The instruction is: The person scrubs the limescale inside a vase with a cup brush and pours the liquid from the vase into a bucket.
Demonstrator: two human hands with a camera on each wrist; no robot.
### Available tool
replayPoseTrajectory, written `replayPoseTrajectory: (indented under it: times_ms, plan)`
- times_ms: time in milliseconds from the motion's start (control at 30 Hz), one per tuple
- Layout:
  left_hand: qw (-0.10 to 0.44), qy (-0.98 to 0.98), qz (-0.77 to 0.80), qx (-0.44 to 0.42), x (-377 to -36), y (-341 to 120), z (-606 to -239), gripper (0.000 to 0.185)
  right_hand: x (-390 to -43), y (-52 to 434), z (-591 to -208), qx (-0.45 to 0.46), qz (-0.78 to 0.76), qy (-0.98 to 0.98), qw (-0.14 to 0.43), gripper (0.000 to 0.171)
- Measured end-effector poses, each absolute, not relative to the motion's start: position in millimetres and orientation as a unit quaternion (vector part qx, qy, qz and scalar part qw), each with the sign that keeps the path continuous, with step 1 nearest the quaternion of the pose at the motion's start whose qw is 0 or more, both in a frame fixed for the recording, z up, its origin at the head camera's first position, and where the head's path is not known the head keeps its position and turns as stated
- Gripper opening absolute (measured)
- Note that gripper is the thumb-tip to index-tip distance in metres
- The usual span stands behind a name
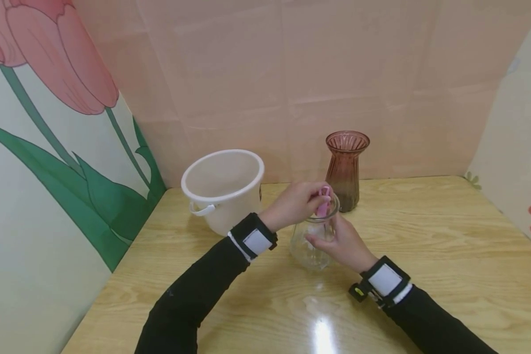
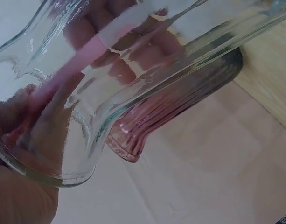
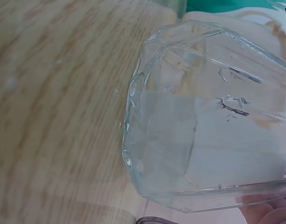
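A clear glass vase (image 1: 307, 250) with a flared rim leans slightly in my right hand (image 1: 347, 243), whose fingers and thumb grip it below the neck. My left hand (image 1: 297, 202) is at its mouth and pinches a pink-handled brush (image 1: 323, 209) that reaches down inside. Through the glass in the left wrist view, the pink handle (image 2: 89, 53) runs to a pale, blurred far end. The vase's faceted base (image 3: 163, 135) fills the right wrist view, close to the tabletop. Whether it touches the table I cannot tell.
A cream bucket (image 1: 236, 209) with a white rim and handle stands at back left. Behind my right hand is a ribbed reddish glass vase (image 1: 344, 172). The wooden table (image 1: 429, 236) ends at a pink-covered back wall (image 1: 230, 88).
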State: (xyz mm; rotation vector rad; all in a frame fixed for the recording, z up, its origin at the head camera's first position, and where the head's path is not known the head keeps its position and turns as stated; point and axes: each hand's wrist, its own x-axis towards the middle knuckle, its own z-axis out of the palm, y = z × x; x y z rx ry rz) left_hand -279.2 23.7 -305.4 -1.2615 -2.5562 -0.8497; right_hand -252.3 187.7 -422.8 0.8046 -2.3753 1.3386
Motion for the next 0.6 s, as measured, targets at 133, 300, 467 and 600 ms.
replayPoseTrajectory:
  times_ms: [133,300,467,600]
  plan:
    - [0.106,-0.859,-0.259,-0.429,-278.7,24.0,-306.8,0.007,-251.8,188.2,-422.6,0.277,0.464,-0.828,0.148,0.095]
    - [0.124,-0.852,-0.256,-0.439,-277.6,23.4,-308.2,0.006,-250.1,187.9,-421.5,0.277,0.465,-0.828,0.147,0.092]
    - [0.141,-0.845,-0.249,-0.452,-277.1,22.8,-310.0,0.006,-250.3,188.0,-421.9,0.279,0.465,-0.827,0.146,0.09]
    - [0.154,-0.841,-0.238,-0.461,-276.1,22.0,-311.1,0.006,-249.9,188.1,-421.5,0.278,0.47,-0.825,0.146,0.087]
